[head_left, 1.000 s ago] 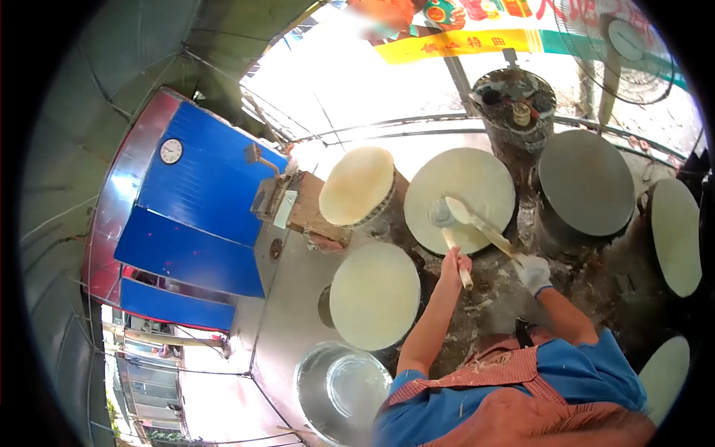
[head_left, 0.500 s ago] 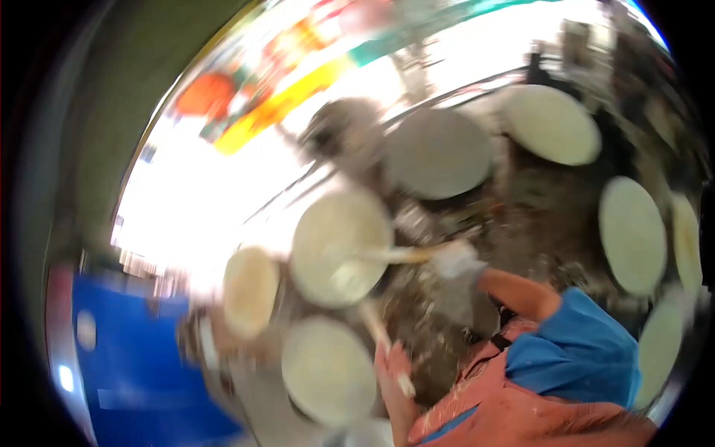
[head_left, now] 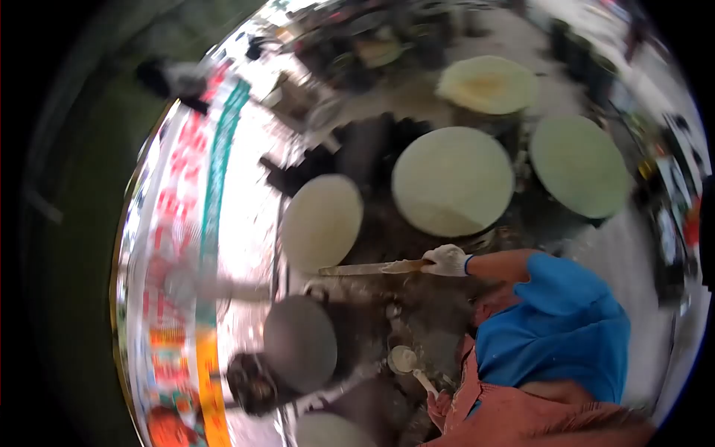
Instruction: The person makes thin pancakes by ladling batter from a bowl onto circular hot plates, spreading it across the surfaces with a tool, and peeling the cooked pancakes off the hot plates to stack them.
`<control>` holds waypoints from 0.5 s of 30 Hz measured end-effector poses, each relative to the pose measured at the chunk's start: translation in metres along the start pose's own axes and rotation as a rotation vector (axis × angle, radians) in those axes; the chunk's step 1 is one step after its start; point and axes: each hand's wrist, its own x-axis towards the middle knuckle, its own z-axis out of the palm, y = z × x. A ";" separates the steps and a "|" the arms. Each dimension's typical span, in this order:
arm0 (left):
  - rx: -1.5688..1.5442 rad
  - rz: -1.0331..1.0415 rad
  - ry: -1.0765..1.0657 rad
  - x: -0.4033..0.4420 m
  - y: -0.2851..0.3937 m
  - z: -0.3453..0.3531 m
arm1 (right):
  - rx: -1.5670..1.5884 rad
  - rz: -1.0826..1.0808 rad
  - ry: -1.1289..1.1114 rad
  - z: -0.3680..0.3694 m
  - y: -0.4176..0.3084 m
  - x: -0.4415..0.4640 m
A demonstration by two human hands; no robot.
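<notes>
My right hand (head_left: 445, 261), in a white glove, is closed round the handle of a long flat wooden spatula (head_left: 365, 268). The spatula's tip lies by the lower edge of a round griddle covered with pale batter (head_left: 322, 223). My left hand (head_left: 439, 406), low in the view and partly cut off by the apron, grips the handle of a ladle (head_left: 403, 360), whose bowl holds pale batter. Above my right hand is a larger batter-covered griddle (head_left: 453, 181). A bare dark griddle (head_left: 300, 344) stands left of the ladle.
More round griddles with pale sheets stand at the upper right (head_left: 488, 84), at the right (head_left: 579, 165) and at the bottom (head_left: 331, 430). A small drum (head_left: 252, 384) is beside the dark griddle. Banners (head_left: 179, 223) hang at the left.
The view has swung right, to other griddles. The spatula and ladle have come away from the griddle where both were and are now far apart, the ladle near my body.
</notes>
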 end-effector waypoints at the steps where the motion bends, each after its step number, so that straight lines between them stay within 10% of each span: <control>1: 0.037 -0.067 0.030 0.013 0.012 0.010 | 0.025 0.077 0.041 -0.021 0.025 -0.014; 12: 0.153 -0.490 0.261 0.127 0.064 0.114 | 0.327 1.038 0.935 -0.122 0.156 -0.323; 15: 0.162 -0.510 0.344 0.142 0.020 0.146 | -0.072 1.211 1.278 -0.114 0.178 -0.430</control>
